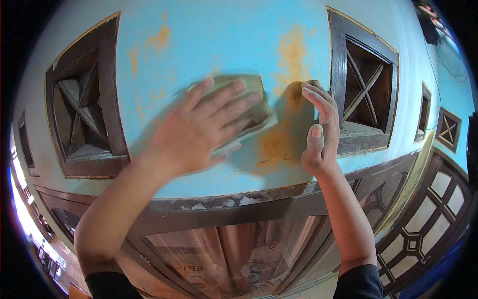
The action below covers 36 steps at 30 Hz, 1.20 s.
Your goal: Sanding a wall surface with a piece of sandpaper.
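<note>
My left hand, blurred, lies with spread fingers over an olive, flat pad or sheet, holding it against the pale-blue wall. Orange-brown stains mottle the paint around it. Right of it, my right hand is raised edge-on, fingers together and slightly bent, beside the brown frame of the right window opening. Something olive shows behind its fingertips; I cannot make out what it is or whether it is gripped. Both hands look dusty or pale at the fingers.
A left window opening has crossed bars. Below my hands runs a brown wooden lintel over glazed panels with curtains. A panelled door stands at right, cables hang upper right, and a bright opening is far left.
</note>
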Tool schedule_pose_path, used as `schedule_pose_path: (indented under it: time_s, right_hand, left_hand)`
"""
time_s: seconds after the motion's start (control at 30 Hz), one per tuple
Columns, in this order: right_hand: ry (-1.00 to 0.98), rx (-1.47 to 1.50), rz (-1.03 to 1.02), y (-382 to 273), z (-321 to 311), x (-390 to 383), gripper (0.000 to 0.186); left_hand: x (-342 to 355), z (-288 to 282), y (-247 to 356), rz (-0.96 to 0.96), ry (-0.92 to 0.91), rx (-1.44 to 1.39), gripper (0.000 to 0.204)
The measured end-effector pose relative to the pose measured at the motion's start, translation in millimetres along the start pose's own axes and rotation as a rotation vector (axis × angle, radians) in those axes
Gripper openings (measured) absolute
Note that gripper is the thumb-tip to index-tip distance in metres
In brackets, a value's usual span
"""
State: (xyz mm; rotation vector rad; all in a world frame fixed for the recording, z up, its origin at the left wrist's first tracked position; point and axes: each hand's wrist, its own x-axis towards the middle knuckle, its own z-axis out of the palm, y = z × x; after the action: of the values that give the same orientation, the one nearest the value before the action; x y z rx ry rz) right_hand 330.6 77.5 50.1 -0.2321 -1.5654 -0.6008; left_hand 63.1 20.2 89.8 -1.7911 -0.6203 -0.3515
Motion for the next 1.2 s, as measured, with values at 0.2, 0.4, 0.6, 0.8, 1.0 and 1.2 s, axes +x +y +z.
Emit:
schedule_pose_path:
  time_s: [0.2, 0.4, 0.6, 0.8, 1.0, 1.2]
  right_hand:
    - [-0.017, -0.079, -0.031, -4, 3, 2, 0.05]
    - [0.0, -0.015, -0.003, 1, -3, -1, 0.07]
    - [0.044, 0.067, -0.001, 5, 2, -5, 0.074]
    - [0.027, 0.036, 0.001, 3, -1, -5, 0.073]
    - [0.051, 0.091, -0.001, 1, 3, -4, 0.071]
    - [0.077, 0.041, -0.034, 6, 0, -5, 0.072]
  left_hand:
    - [41, -10, -77, -0.441, 0.461, 0.053, 0.052]
    - [23, 15, 22, -0.052, 0.049, -0.041, 0.06]
    - [-13, 1, 18, -0.009, -0.045, -0.071, 0.058]
    - [31, -24, -77, -0.323, 0.317, 0.083, 0.054]
    - [52, -7, -67, -0.362, 0.291, 0.274, 0.058]
    - [20, 4, 20, -0.091, 0.054, -0.126, 0.062]
